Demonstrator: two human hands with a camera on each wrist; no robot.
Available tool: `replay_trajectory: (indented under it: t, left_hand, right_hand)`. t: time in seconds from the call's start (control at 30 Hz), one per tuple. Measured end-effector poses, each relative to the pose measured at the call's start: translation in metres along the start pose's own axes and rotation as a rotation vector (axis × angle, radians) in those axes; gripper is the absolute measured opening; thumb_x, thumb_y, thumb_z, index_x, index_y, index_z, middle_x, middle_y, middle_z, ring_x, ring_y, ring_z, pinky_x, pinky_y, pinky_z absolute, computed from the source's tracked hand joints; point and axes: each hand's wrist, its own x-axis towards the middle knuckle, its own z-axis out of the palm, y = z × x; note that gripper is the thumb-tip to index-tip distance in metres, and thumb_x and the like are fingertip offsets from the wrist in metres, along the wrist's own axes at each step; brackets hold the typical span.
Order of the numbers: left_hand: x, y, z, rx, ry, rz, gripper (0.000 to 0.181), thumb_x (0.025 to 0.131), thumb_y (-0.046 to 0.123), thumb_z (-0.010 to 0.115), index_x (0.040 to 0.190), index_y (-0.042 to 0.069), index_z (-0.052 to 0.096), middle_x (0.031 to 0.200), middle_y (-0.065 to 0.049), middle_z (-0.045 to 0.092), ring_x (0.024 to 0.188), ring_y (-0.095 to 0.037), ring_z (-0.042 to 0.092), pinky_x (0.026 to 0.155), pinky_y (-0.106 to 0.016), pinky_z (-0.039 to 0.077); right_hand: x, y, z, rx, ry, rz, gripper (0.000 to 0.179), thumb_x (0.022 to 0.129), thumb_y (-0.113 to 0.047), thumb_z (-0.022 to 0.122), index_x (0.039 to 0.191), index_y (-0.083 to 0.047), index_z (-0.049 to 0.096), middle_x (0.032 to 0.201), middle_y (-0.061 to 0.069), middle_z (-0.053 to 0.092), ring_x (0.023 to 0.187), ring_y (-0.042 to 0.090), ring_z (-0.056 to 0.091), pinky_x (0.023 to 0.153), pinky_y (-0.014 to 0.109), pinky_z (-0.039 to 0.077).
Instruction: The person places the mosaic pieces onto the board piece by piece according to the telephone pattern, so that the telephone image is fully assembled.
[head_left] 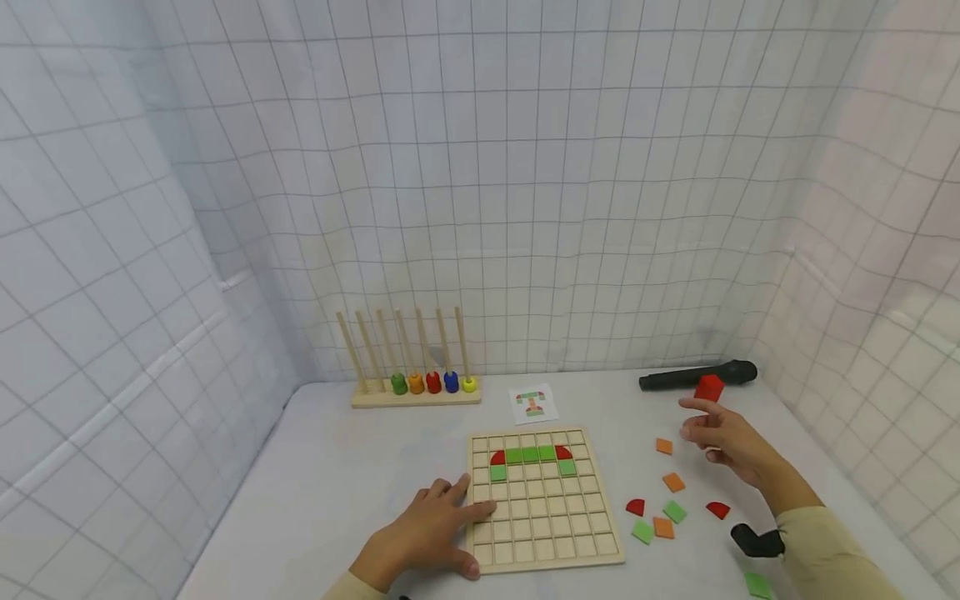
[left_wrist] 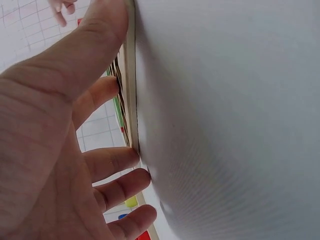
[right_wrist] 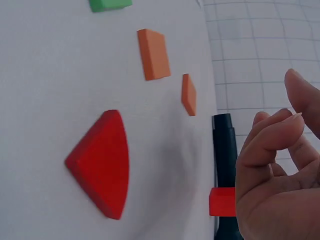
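Note:
My left hand (head_left: 431, 525) rests at the left edge of a wooden grid board (head_left: 543, 550), fingers spread, its index fingertip on the board and its thumb at the near left corner. On the board, several green squares (head_left: 531, 454) form a row between two red quarter-circle tiles (head_left: 498, 457), with one green square below each red tile. My right hand (head_left: 731, 442) is raised over the table at the right, fingers loosely bent and holding nothing. Close to it are a red block (head_left: 708, 387) and an orange square tile (head_left: 664, 447).
Loose tiles lie right of the board: orange squares (head_left: 673, 482), green squares (head_left: 675, 511) and red quarter circles (head_left: 717, 509). Behind are a pattern card (head_left: 533, 404), a peg stand (head_left: 416, 400) with coloured beads, and a black microphone (head_left: 697, 376). Gridded white curtains (head_left: 510, 208) surround the table.

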Motion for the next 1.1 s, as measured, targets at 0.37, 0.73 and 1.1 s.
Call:
replay_trajectory:
  t: [0.37,0.73,1.1]
  left_hand:
    - [0.001,0.003,0.001,0.009,-0.004,-0.013,0.088,0.067,0.069,0.078,0.148,0.047,0.050,0.160,-0.017,0.038,0.131,-0.034,0.044,0.105,-0.060,0.039]
    - [0.000,0.003,-0.001,0.006,0.001,-0.013,0.087,0.068,0.068,0.078,0.148,0.047,0.050,0.160,-0.019,0.038,0.131,-0.035,0.044,0.106,-0.059,0.039]
    - [-0.001,0.004,-0.001,0.014,0.011,-0.004,0.088,0.067,0.068,0.078,0.147,0.046,0.051,0.160,-0.019,0.038,0.130,-0.034,0.046,0.105,-0.058,0.040]
  right_hand:
    - [0.015,0.014,0.009,-0.192,0.001,0.066,0.085,0.091,-0.020,0.077,0.160,-0.009,0.028,0.119,0.014,0.049,0.084,0.024,0.052,0.061,0.028,0.042]
    - [0.021,0.018,0.023,-0.282,0.026,0.088,0.059,0.088,-0.011,0.076,0.141,0.003,0.052,0.099,0.010,0.050,0.077,0.023,0.048,0.061,0.030,0.040]
    - [0.020,0.017,0.028,-0.383,0.046,0.090,0.042,0.087,-0.007,0.076,0.126,0.003,0.062,0.097,0.012,0.051,0.080,0.024,0.049,0.064,0.033,0.043]
